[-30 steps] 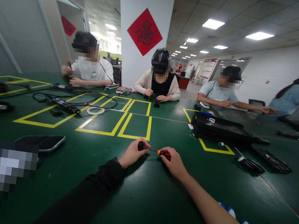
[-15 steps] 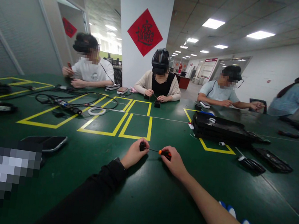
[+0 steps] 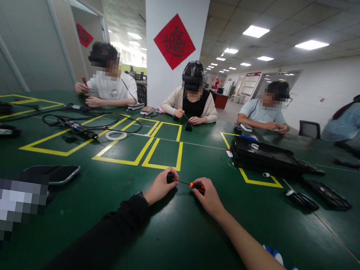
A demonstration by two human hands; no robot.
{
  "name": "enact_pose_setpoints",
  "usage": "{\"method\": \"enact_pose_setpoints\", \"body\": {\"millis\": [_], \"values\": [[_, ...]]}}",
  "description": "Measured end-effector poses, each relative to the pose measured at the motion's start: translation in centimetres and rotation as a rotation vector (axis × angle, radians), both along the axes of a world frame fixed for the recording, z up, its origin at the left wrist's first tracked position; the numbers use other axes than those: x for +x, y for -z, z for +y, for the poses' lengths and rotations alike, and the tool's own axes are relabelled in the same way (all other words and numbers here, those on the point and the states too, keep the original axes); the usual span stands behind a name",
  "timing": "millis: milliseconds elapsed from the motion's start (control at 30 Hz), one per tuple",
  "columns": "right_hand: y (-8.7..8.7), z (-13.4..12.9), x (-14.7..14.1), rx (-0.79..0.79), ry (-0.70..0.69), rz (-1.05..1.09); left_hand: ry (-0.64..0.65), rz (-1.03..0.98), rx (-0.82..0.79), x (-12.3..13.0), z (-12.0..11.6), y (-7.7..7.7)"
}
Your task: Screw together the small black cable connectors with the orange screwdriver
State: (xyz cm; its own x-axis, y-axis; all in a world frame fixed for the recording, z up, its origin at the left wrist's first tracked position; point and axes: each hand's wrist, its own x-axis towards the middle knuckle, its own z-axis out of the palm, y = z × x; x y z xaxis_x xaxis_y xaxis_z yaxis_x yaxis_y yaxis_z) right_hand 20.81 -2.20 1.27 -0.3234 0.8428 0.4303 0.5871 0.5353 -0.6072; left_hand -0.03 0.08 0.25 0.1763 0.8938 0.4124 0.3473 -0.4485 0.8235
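My left hand (image 3: 160, 187) is closed around a small black part (image 3: 170, 178), most of which my fingers cover. In my right hand (image 3: 207, 196) is a screwdriver (image 3: 198, 187) with a black and orange handle, held between thumb and fingers. Its thin shaft runs leftward to the black part; whether the tip is seated in it cannot be made out. Both hands are low over the green table (image 3: 149, 256), near the middle of the view.
Yellow tape outlines (image 3: 161, 167) lie beyond my hands. Cables (image 3: 80, 127) and a white ring (image 3: 116, 136) rest to the left. At the right are a stacked black case (image 3: 264, 156) and black tools (image 3: 301, 199). Several people sit across the table.
My hands keep almost the same grip and place on the part and screwdriver. Across the table at the right, a person has drawn an outstretched arm back in.
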Motion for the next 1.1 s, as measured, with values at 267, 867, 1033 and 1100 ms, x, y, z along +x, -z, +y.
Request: {"method": "enact_pose_setpoints", "body": {"millis": [267,867,1033,1100], "values": [[0.4,0.4,0.0,0.014,-0.017,-0.046,0.015,-0.009,-0.007,0.0,0.0,0.0],[1.0,0.8,0.1,0.006,0.004,-0.029,0.013,-0.03,-0.056,0.1,-0.4,-0.5],[0.6,0.6,0.1,0.005,-0.005,-0.026,0.009,-0.073,-0.123,0.2,-0.7,-0.8],[0.3,0.3,0.1,-0.015,-0.011,-0.016,0.01,-0.107,-0.167,0.2,-0.7,-0.8]]}}
